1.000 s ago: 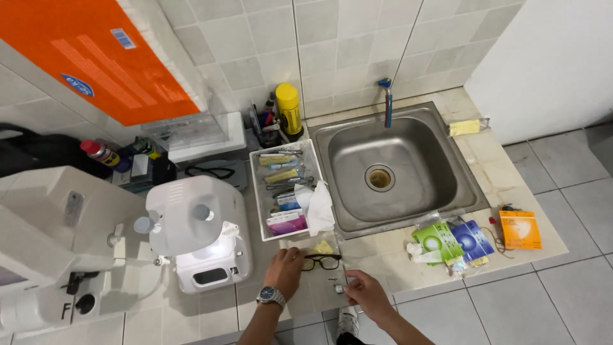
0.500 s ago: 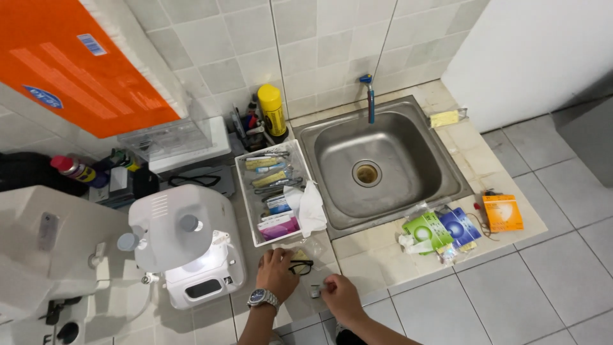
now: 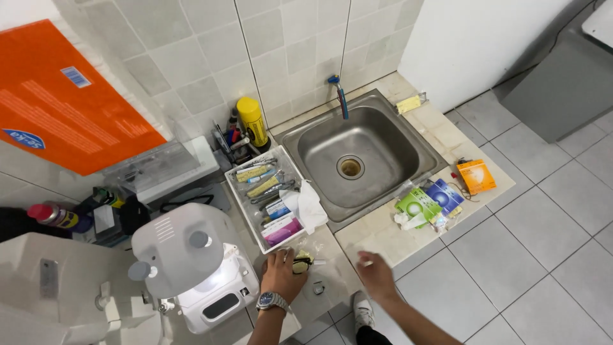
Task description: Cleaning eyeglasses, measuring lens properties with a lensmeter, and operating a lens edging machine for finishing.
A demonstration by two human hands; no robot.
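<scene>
My left hand (image 3: pixel 281 273), a watch on its wrist, lies palm down on the tiled counter with its fingers curled over a pair of dark-framed glasses (image 3: pixel 302 263). My right hand (image 3: pixel 377 276) hovers blurred to the right of it, fingers apart and empty, above the counter's front edge. A small metal piece (image 3: pixel 317 289) sits on the counter between the two hands. A white tray (image 3: pixel 234 191) full of small tools and a white cloth stands just beyond the left hand.
A steel sink (image 3: pixel 317 145) with a blue tap (image 3: pixel 340 97) is at the centre. A white machine (image 3: pixel 191 259) stands left of my hand. Green and blue packets (image 3: pixel 423 204) and an orange packet (image 3: pixel 477 176) lie at right. A yellow can (image 3: pixel 251 120) stands by the wall.
The view has shifted to the right and down. My right hand has pulled away rightward from the glasses. My left hand stays on them.
</scene>
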